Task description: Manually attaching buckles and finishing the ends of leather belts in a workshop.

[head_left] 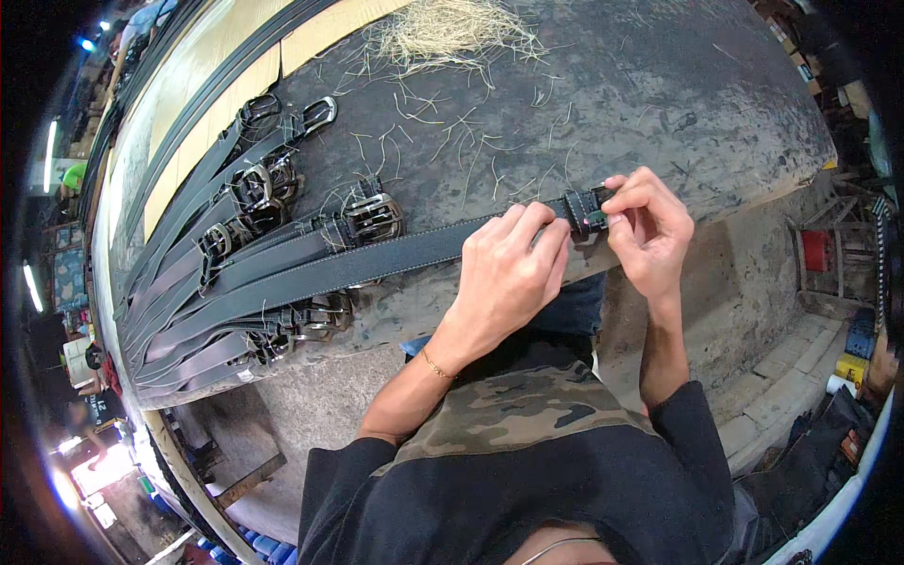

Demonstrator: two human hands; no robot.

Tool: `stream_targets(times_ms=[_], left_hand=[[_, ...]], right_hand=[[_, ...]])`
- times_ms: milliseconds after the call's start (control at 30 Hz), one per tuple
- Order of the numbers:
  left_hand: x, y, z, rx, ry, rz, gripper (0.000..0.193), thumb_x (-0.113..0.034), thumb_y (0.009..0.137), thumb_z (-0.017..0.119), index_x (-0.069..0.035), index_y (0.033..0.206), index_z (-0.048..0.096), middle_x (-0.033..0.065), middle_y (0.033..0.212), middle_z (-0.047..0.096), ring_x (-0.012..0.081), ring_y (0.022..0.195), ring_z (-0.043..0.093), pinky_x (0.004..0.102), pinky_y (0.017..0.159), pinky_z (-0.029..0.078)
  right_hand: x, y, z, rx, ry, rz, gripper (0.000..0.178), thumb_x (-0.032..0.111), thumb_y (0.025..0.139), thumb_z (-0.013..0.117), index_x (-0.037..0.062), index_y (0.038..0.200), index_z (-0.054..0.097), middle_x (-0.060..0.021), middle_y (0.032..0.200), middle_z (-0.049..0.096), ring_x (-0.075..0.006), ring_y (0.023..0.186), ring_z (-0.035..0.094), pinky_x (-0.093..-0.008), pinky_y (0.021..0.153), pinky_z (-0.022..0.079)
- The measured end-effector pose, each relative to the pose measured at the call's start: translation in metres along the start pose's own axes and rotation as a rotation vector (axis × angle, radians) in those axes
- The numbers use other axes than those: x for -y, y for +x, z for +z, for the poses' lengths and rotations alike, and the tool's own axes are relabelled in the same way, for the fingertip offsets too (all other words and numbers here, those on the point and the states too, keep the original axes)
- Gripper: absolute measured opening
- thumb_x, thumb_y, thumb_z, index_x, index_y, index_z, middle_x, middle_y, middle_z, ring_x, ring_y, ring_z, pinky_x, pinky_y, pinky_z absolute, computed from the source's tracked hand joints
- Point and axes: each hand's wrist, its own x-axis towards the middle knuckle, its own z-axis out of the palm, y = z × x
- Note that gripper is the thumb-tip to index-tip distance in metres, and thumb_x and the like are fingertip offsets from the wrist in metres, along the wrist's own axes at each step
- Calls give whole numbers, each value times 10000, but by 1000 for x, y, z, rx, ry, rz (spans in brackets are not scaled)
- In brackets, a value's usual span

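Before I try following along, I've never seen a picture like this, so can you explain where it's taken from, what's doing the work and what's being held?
No machine here: a person works with two bare hands. The single picture comes from a wide fisheye camera on that person's head, looking down, so straight edges bend. The left hand holds a dark stitched belt; the right hand grips it near its end, partly hiding it. On the dark tabletop lie other belts, metal buckles and a heap of thin, pale strands.
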Motion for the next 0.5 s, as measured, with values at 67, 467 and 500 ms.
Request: stream_targets(times_ms=[67,467,500], left_hand=[[0,0,1,0,1,-2,151,-66,747,704,-24,870,627,69,852,566,226,741,585,340,624,482],[1,1,1,-9,5,-23,134,-29,741,704,-32,837,612,78,823,586,253,696,613,350,594,501],[1,1,1,-5,3,-23,134,-29,741,704,-31,839,612,79,823,586,255,695,612,351,593,499]], right_hand=[[2,2,2,32,-109,-60,162,-119,675,598,1,780,625,-75,749,561,-125,627,518,-231,631,445],[7,4,7,136,-316,-182,158,-56,613,648,29,744,623,-83,674,507,-221,549,490,-342,633,478],[7,4,7,135,-316,-181,158,-56,613,648,29,744,623,-83,674,507,-221,549,490,-342,633,478]])
